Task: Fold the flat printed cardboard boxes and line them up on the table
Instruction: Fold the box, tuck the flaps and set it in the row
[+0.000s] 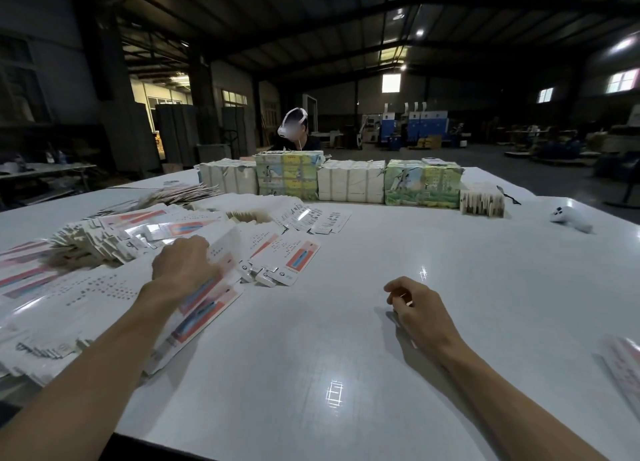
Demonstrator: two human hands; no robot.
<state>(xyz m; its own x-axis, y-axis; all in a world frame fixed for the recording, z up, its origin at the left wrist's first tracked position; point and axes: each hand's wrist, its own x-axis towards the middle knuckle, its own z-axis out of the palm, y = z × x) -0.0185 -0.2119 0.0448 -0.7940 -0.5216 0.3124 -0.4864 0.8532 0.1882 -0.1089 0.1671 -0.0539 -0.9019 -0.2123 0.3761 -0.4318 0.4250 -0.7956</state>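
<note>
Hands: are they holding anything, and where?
Right hand holds nothing. Left hand lies on the flat boxes; its fingers are hidden, so a grip cannot be told.

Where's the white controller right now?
In the head view, the white controller lies on the far right of the table, just right of the small stack of cartons, well beyond the right hand.

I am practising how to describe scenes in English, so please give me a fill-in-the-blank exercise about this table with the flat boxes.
1. The left hand rests on the flat boxes, while the right hand is above the bare ____.
2. The white controller lies far to the ____ of both hands.
3. Behind the row of bundles sits a person wearing a white ____.
Missing words: table; right; headset.
</note>
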